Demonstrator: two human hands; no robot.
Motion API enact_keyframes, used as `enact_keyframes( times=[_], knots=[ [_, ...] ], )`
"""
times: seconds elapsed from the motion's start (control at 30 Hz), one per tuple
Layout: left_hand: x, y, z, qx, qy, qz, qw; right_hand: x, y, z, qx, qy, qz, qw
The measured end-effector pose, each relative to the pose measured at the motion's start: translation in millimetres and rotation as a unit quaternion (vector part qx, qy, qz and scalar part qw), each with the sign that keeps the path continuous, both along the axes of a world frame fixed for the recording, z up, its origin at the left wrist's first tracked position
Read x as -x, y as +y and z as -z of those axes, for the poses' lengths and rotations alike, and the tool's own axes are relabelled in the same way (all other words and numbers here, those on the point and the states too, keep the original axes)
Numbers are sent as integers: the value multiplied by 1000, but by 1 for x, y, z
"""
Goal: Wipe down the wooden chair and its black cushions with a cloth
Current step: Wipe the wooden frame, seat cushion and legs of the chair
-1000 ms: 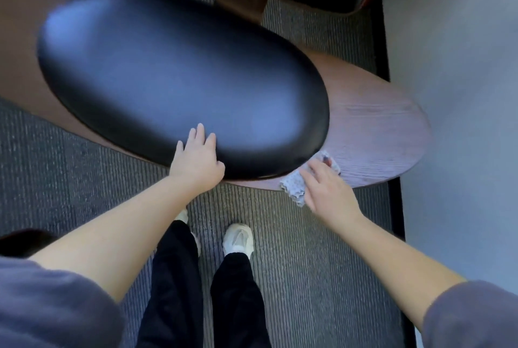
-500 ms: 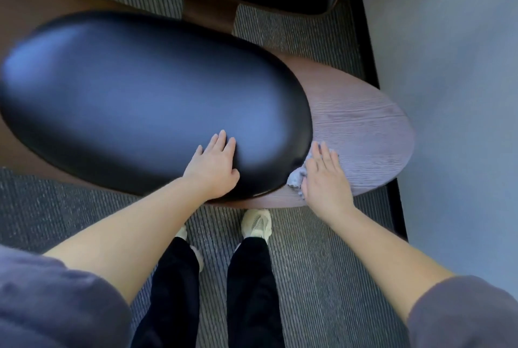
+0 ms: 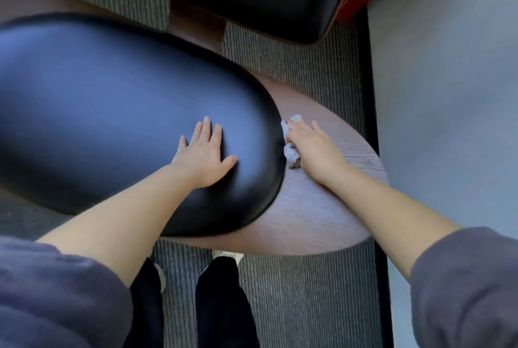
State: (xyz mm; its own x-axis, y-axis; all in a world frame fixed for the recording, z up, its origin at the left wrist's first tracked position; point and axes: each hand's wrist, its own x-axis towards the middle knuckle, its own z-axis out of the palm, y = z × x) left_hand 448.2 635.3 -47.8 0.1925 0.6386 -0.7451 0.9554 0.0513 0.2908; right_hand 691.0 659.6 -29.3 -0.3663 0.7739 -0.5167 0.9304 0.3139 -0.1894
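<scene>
Now right hand (image 3: 314, 148) presses cloth (image 3: 290, 153) against cushion (image 3: 112, 112) edge.

— From where does the head view look?
— From the person's own head, standing over the wooden chair (image 3: 322, 221). It faces forward and steeply down, at a wide angle.
— How near is it?
— Within arm's reach. The left hand (image 3: 206, 151) and right hand (image 3: 311, 146) sit near mid-frame, the black cushion (image 3: 112, 123) fills the left side, and the person's legs (image 3: 221, 305) meet the bottom edge.
</scene>
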Motion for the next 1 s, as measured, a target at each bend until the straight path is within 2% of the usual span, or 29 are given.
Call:
enact_keyframes(
  times=[0.17,0.3,0.37,0.43,0.53,0.57,0.6,0.73,0.83,1.0],
  knots=[
    [-9,11,15,19,38,9,999,-5,54,20,60,66,0,996],
    [-8,24,29,3,43,20,999,6,103,48,120,-1,-29,992],
    [-2,36,36,1,40,30,999,14,123,59,146,-4,-17,989],
    [2,46,42,11,43,43,998,21,136,67,141,30,16,989],
    [3,51,47,23,49,54,997,32,155,75,79,54,-25,995],
    [3,51,49,25,48,54,997,36,160,77,86,68,-18,994],
    [2,51,49,27,47,53,997,38,167,80,72,58,-53,994],
    [3,52,51,35,43,51,997,52,189,90,103,56,-48,992],
    [2,51,52,34,35,50,998,67,196,89,140,78,13,987],
    [3,49,54,28,30,50,998,83,202,86,164,111,41,979]
  ],
)
